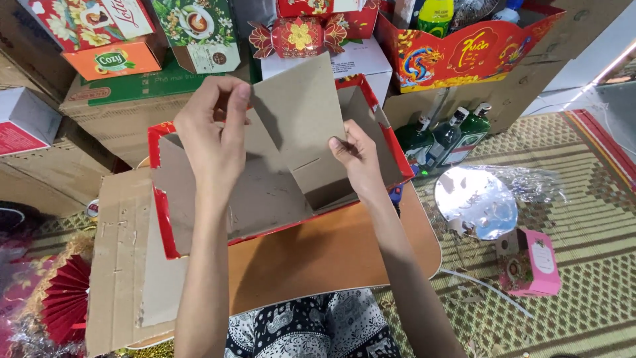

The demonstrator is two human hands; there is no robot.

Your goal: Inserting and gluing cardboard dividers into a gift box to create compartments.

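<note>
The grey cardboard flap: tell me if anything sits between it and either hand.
Nothing visible does. The left hand pinches the grey cardboard flap at its top left edge, and the right hand grips its lower right edge. Both touch it directly, above the red-edged open box.

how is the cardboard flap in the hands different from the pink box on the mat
The cardboard flap is plain grey-brown, flat and held upright by the left hand and right hand. The pink box is closed, printed and lies untouched on the mat. The flap looks larger.
</note>
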